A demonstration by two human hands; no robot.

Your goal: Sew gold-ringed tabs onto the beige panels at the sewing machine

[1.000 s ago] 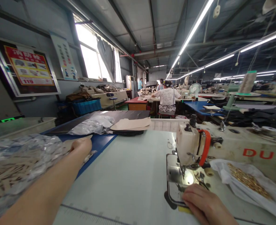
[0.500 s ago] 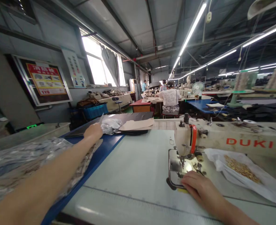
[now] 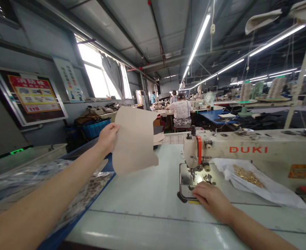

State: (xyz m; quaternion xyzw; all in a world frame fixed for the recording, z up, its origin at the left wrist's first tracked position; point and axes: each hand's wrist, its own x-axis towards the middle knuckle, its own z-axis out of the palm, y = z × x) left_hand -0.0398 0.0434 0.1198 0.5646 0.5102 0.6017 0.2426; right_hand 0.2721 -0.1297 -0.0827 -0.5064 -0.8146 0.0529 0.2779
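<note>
My left hand [image 3: 109, 138] is closed on the left edge of a beige cut panel [image 3: 134, 142]. The panel stands nearly upright above the table, with a notched right edge. At the sewing machine [image 3: 194, 149], my right hand [image 3: 212, 199] rests by the front of the needle plate [image 3: 185, 180]. Its fingers are bent and held together, and whatever lies under them is hidden. A lamp lights the needle area just beyond those fingertips. To the right, small gold-coloured metal pieces [image 3: 248, 176] lie on a white sheet [image 3: 278, 194].
More beige pieces [image 3: 158, 138] lie behind the held panel. Clear plastic [image 3: 25, 184] covers material on the left, beside the pale worktable [image 3: 132, 205] with its printed ruler line. A seated person [image 3: 182, 113] is farther ahead, and thread cones [image 3: 246, 92] stand at the right.
My left hand has picked up the beige panel from the stack area and raised it toward the right. My right hand stays by the needle plate. The view has turned slightly right.
</note>
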